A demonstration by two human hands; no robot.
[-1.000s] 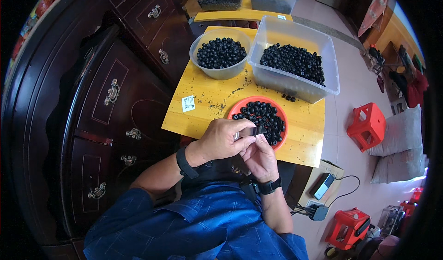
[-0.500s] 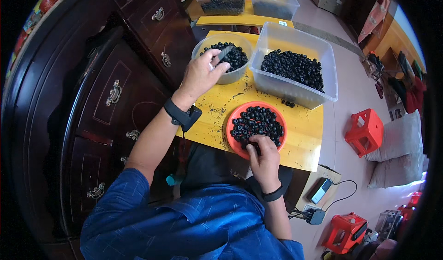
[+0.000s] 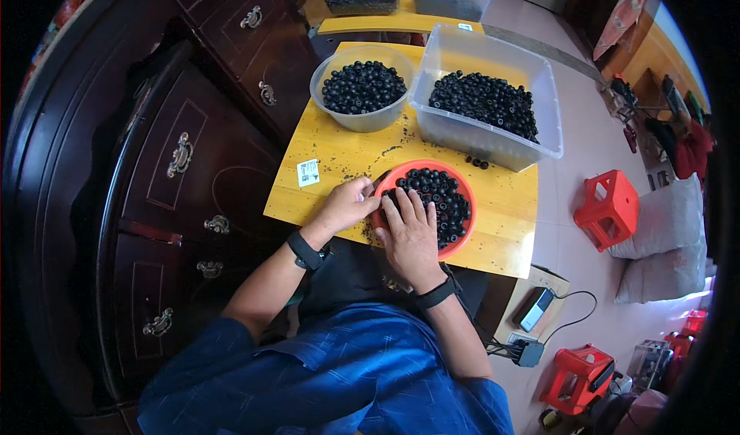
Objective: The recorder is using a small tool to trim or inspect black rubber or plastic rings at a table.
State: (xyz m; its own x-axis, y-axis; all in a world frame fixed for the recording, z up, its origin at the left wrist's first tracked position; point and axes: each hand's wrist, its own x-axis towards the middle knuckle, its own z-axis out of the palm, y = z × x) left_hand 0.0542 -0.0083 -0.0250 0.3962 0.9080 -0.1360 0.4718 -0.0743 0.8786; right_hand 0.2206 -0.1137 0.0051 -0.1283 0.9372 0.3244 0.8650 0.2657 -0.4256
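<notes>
A round red plate (image 3: 467,238) near the table's front edge holds many small black ring-shaped pieces (image 3: 441,190). My right hand (image 3: 411,238) lies over the plate's near left part, fingers stretched out on the pieces. At the plate's left rim is my left hand (image 3: 344,206), its thumb and fingers drawn together; a dark sliver shows by the fingertips, too unclear to name. Farther back, a clear round bowl (image 3: 368,120) holds more black pieces. To its right, a large clear rectangular bin (image 3: 482,138) has a heap of them too.
A few loose pieces (image 3: 478,162) and dark crumbs lie on the yellow table (image 3: 501,219). A white label (image 3: 307,173) sits at its left. Dark wooden drawers (image 3: 173,165) stand close on the left. Red stools (image 3: 607,210) and a power strip with cables (image 3: 529,352) are right.
My left hand has come back from over the bowl to the plate's left rim, uncovering the white label. My right hand has shifted left and flattened over the pieces.
</notes>
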